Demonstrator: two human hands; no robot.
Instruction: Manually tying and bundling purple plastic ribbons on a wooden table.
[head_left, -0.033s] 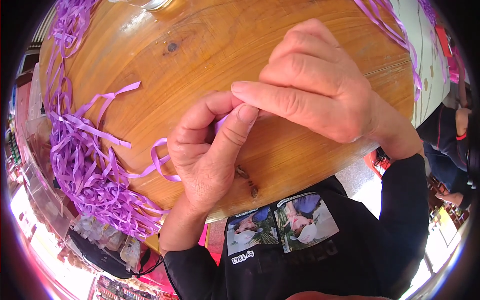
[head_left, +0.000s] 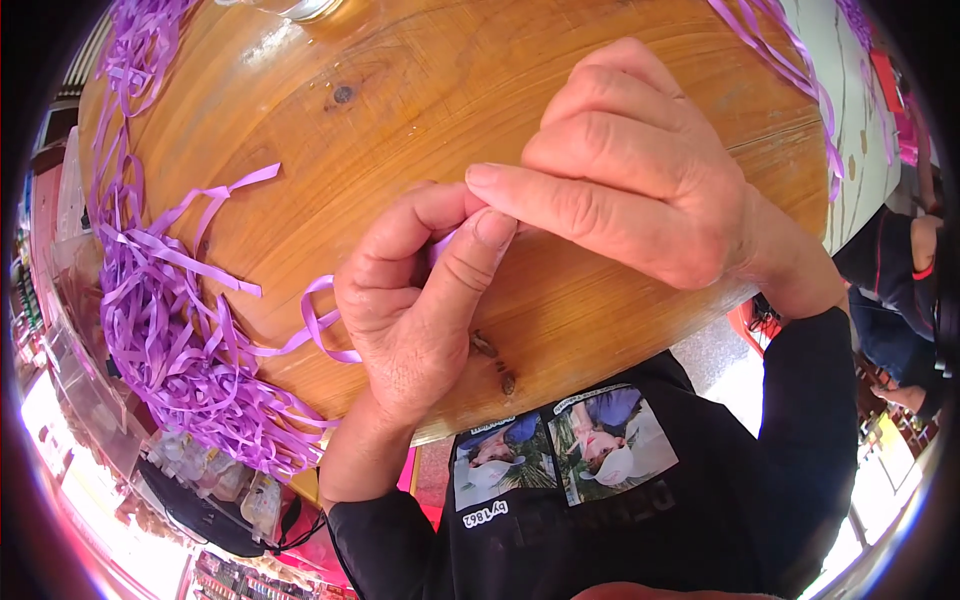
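My left hand (head_left: 410, 310) is closed, thumb against the index finger, with a narrow purple ribbon (head_left: 441, 247) showing inside its grip. The ribbon trails from behind this hand in a loose loop (head_left: 312, 318) toward a tangled heap of purple ribbon (head_left: 175, 320) on the left side of the table. Above and to the right, my right hand (head_left: 640, 185) is also closed, fingers curled, its tips meeting the left thumb and fingertip. Whatever lies between the right fingertips is hidden by the hands. Both hands are held over the wooden tabletop, close to its near edge.
The round-edged wooden table (head_left: 420, 110) spreads below the hands. A clear glass (head_left: 305, 8) is cut off at the top edge. More purple ribbons (head_left: 775, 50) hang at the far right beside a pale surface (head_left: 855, 120). Clear bags (head_left: 205, 465) lie low left; another person's arm (head_left: 925, 245) shows at right.
My right hand has shifted very slightly to the right; the left hand and the ribbon look the same.
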